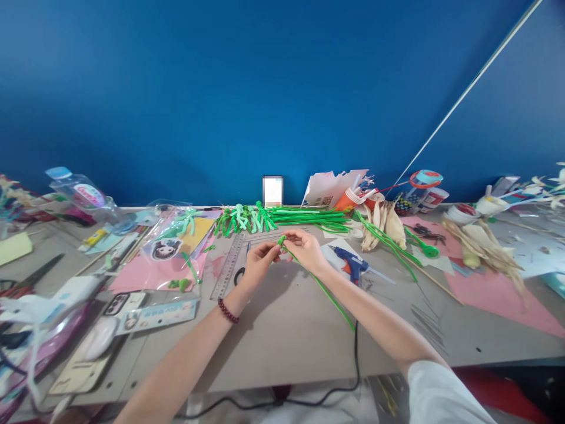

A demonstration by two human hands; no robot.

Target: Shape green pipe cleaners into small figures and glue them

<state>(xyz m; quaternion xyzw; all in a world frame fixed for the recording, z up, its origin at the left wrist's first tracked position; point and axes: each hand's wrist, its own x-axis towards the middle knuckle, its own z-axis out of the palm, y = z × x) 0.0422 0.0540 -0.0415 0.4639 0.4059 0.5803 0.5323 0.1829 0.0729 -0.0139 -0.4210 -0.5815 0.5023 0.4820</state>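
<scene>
Both hands meet above the middle of the table around one green pipe cleaner (333, 301), whose upper end is bunched into a small coil at the fingertips. My left hand (261, 262) pinches this coiled end from the left, and a dark beaded bracelet circles that wrist. From the right, my right hand (306, 250) grips the same end with thumb and fingers. The long stem trails under my right forearm toward the table's front. Just beyond the hands lies a bundle of green pipe cleaner stems (309, 217) with twisted light and dark green ends (247, 218).
A blue hot glue gun (351, 262) lies right of my hands, its black cord (356, 353) hanging over the front edge. At left are a clear ruler (227, 268), a plastic bag (170, 235), scissors (33, 275) and a bottle (83, 191). Dried husks (392, 227) stand at right.
</scene>
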